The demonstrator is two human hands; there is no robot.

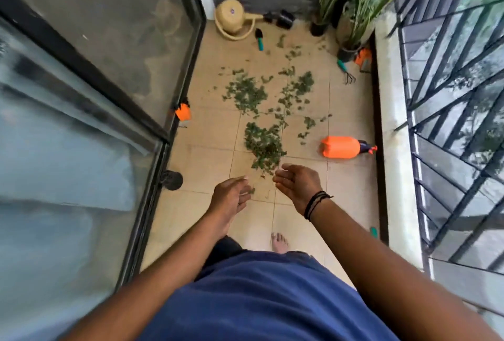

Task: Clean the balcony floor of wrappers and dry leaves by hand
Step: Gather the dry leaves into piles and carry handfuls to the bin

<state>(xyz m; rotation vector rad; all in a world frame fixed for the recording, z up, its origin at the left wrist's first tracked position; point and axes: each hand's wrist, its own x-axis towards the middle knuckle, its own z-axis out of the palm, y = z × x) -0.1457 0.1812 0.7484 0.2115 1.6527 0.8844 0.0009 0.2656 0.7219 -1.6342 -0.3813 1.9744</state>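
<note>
Beige tiles make up the balcony floor [305,166], shut in by a glass sliding door [95,73] on the left and a black metal railing [450,122] on the right, and green leaves [263,144] lie scattered along its middle, the nearest heap just beyond the fingertips of both hands. An orange spray bottle [341,147] lies on its side right of that heap. The left hand [230,197] and right hand [298,183] hover side by side with fingers loosely spread, gripping nothing.
</note>
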